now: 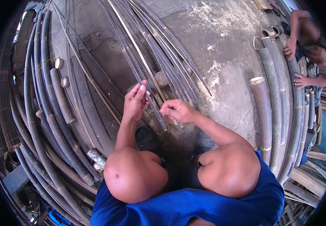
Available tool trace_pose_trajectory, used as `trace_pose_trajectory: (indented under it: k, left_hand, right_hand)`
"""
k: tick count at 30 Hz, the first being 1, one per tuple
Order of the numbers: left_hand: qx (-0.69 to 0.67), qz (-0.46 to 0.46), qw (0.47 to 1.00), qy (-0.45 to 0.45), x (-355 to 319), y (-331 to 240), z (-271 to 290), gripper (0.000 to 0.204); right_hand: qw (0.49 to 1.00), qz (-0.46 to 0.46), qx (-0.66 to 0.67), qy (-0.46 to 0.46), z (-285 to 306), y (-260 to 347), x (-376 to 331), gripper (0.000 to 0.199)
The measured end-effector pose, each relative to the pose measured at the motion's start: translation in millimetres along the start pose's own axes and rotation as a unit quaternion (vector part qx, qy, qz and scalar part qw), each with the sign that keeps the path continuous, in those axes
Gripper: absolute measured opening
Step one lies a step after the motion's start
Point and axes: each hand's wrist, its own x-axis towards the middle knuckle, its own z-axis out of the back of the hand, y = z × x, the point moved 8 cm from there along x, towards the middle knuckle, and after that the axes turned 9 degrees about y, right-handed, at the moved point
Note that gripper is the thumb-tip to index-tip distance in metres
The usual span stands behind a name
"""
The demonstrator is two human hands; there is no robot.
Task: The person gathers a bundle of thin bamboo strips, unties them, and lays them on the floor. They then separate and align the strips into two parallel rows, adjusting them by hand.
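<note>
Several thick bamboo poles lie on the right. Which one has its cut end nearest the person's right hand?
The innermost thick pole, with the pale-rimmed cut end. It lies closest to the right hand; the other poles lie further right, their ends up by another person's hands.

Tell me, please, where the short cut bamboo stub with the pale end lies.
In the head view, the bamboo stub lies on the ground at lower left, just left of the person's left knee, against the dark bamboo poles.

Head cam, fisheye, looks steeply down, close over knees and concrete floor (227, 56).
</note>
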Motion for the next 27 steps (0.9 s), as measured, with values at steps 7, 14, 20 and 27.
trace_pose_trajectory:
  k: [7,14,20,27]
  left_hand:
    - [-0.012,0.013,1.000,-0.023,2,5,2,0.036]
    - [0.017,-0.068,0.994,-0.083,9,-9,37,0.031]
    - [0.050,-0.048,0.992,-0.103,5,-4,36,0.030]
    - [0.081,-0.046,0.991,-0.098,4,8,42,0.029]
  right_hand:
    - [0.943,0.111,0.303,-0.085,71,37,-16,0.013]
    - [0.966,-0.111,-0.194,0.128,19,13,-44,0.026]
    - [0.879,-0.170,-0.444,-0.034,-2,-36,-48,0.036]
    - [0.975,-0.204,-0.001,-0.093,9,-77,-53,0.025]
